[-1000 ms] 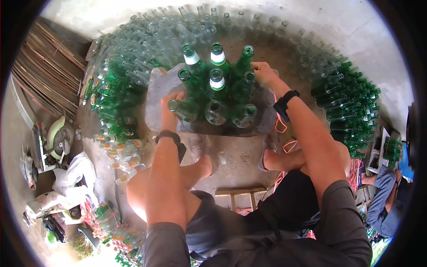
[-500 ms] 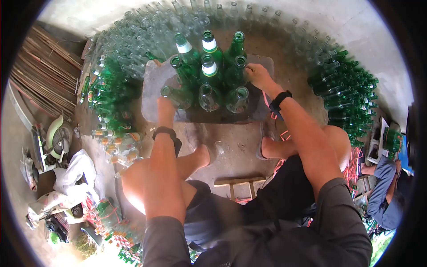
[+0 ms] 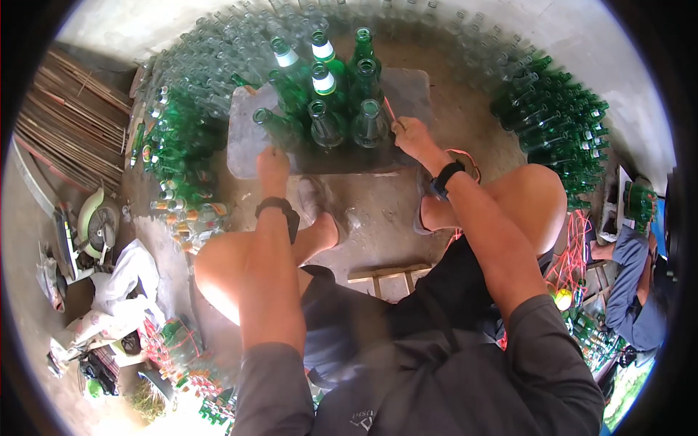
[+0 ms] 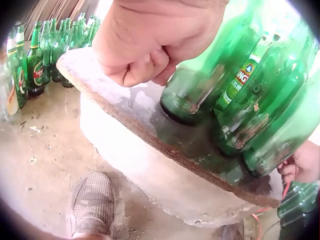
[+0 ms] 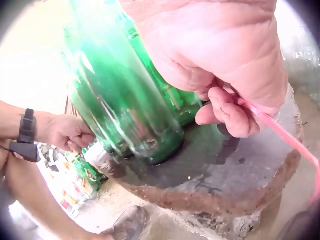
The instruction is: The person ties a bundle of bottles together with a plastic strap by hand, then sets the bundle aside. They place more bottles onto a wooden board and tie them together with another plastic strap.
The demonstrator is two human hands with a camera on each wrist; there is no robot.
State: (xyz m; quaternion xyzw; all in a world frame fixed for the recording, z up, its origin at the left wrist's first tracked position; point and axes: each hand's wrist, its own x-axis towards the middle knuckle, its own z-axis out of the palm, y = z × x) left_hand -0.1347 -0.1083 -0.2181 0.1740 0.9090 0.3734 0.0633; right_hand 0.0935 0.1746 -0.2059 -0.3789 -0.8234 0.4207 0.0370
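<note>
Several green glass bottles stand upright in a tight group on a grey stone slab; some have white neck labels. My left hand is curled into a fist at the group's near left corner, above the slab's edge. No object shows in that fist in the left wrist view, though its palm is hidden. At the near right corner, my right hand grips a pink plastic twine. The twine runs from its curled fingers past the slab's edge.
Rows of clear bottles curve behind the slab along the wall. Green bottles stand at the left and right. My shoes are below the slab's near edge. Another person is at far right.
My right hand has come from the group's far right side down to its near right corner, drawing the twine along. The left hand has moved slightly nearer the slab's front edge.
</note>
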